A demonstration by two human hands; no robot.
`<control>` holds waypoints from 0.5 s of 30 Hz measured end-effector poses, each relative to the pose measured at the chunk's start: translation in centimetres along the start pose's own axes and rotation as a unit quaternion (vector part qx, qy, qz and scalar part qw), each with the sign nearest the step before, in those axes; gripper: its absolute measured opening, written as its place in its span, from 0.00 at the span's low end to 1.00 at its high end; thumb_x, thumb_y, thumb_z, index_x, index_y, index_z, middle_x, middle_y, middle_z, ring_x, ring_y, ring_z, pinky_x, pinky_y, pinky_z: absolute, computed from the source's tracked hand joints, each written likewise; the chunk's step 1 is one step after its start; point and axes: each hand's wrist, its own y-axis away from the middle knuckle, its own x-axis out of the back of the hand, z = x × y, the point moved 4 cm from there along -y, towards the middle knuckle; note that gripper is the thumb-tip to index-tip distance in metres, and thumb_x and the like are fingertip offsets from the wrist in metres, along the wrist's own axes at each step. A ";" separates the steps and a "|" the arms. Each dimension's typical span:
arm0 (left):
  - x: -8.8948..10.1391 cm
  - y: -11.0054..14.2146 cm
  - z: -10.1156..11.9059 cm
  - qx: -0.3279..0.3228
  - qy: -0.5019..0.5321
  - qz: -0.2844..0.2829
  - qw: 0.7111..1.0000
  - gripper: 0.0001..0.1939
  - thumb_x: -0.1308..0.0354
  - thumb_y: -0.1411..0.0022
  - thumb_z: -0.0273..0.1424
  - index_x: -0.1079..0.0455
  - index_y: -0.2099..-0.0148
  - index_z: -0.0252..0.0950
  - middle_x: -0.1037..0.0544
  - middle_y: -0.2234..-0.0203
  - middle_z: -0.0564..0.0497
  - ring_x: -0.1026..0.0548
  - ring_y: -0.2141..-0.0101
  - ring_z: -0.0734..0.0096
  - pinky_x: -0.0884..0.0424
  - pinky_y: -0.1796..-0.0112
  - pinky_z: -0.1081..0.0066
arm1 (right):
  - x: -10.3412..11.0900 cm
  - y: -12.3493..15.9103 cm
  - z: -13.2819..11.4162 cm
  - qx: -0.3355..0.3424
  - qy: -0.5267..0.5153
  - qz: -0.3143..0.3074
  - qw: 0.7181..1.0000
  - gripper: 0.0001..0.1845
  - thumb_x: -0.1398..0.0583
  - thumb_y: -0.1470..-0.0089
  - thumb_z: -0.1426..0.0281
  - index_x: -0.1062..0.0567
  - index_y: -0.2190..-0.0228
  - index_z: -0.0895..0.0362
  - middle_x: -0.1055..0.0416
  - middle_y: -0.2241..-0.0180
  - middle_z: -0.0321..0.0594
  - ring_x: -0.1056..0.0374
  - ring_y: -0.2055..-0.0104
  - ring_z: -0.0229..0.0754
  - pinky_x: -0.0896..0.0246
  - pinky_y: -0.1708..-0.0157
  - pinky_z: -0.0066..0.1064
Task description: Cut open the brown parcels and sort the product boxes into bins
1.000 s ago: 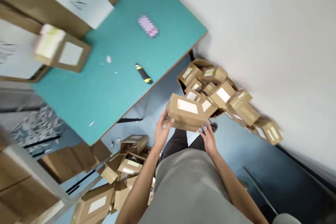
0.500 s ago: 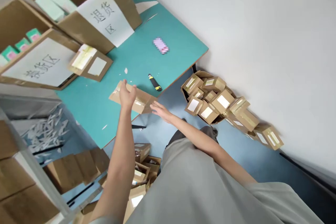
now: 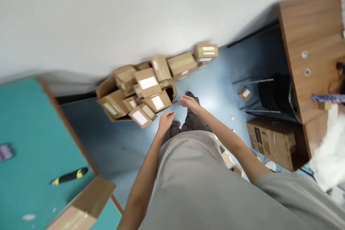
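My left hand (image 3: 166,121) is above the floor beside the heap of cartons, its fingers curled in toward the thumb and nothing seen in them. Just to its right, my right hand (image 3: 189,102) has its fingers stretched out and holds nothing. In front of both hands is a big open carton (image 3: 106,88) piled with small brown boxes. A labelled box (image 3: 142,115) lies nearest my left hand; another labelled box (image 3: 157,101) lies on the heap near both hands. Neither hand is clearly touching a box.
On the teal table (image 3: 27,122) at left are a box (image 3: 93,197) at its edge, a black and yellow cutter (image 3: 69,176) and a blurred pinkish thing (image 3: 7,152). At right are a wooden desk (image 3: 299,57), a black chair (image 3: 277,93), a large carton (image 3: 269,140) and a small box (image 3: 245,93).
My view has swung right from the table to the floor heap. Both hands have come away from the box on the table and are now near the heap; the left fingers have curled.
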 end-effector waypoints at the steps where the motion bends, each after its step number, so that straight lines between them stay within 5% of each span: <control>1: -2.2 -1.3 0.6 0.003 -0.031 -0.024 0.999 0.19 0.32 0.42 0.48 0.17 0.60 0.37 0.11 0.58 0.39 0.14 0.53 0.47 0.21 0.42 0.50 | 3.7 -0.1 -0.3 0.004 -0.040 0.025 0.999 0.06 0.34 0.31 0.64 0.19 0.56 0.51 0.13 0.52 0.42 0.17 0.52 0.42 0.27 0.38 0.39; 4: -7.8 -5.8 2.7 0.010 -0.100 -0.068 0.993 0.20 0.32 0.44 0.50 0.17 0.64 0.38 0.11 0.61 0.41 0.15 0.55 0.49 0.21 0.45 0.53 | 13.1 -0.2 -0.5 -0.003 -0.124 0.081 0.989 0.07 0.35 0.30 0.63 0.20 0.55 0.52 0.13 0.49 0.44 0.17 0.52 0.41 0.28 0.38 0.39; 8: -14.3 -13.3 5.8 0.037 -0.125 -0.077 0.989 0.21 0.33 0.45 0.51 0.16 0.64 0.38 0.11 0.59 0.42 0.16 0.54 0.50 0.20 0.48 0.57 | 22.0 -3.2 -1.1 -0.057 -0.164 0.129 0.976 0.06 0.33 0.32 0.63 0.21 0.57 0.52 0.13 0.51 0.44 0.17 0.54 0.41 0.27 0.39 0.38; 11: -19.6 -19.5 8.1 0.075 -0.127 -0.097 0.984 0.19 0.36 0.43 0.47 0.14 0.60 0.39 0.11 0.55 0.42 0.16 0.54 0.51 0.20 0.50 0.59 | 27.4 -7.9 -2.8 -0.076 -0.182 0.140 0.970 0.06 0.34 0.32 0.64 0.21 0.57 0.53 0.13 0.51 0.44 0.18 0.55 0.40 0.26 0.40 0.37; 15: -26.8 -29.5 11.2 0.098 -0.201 -0.148 0.963 0.15 0.41 0.37 0.38 0.14 0.56 0.39 0.12 0.63 0.44 0.15 0.56 0.52 0.21 0.51 0.59 | 34.2 -16.5 -6.0 -0.086 -0.165 0.172 0.967 0.05 0.35 0.32 0.66 0.21 0.57 0.53 0.13 0.54 0.42 0.18 0.57 0.40 0.25 0.43 0.36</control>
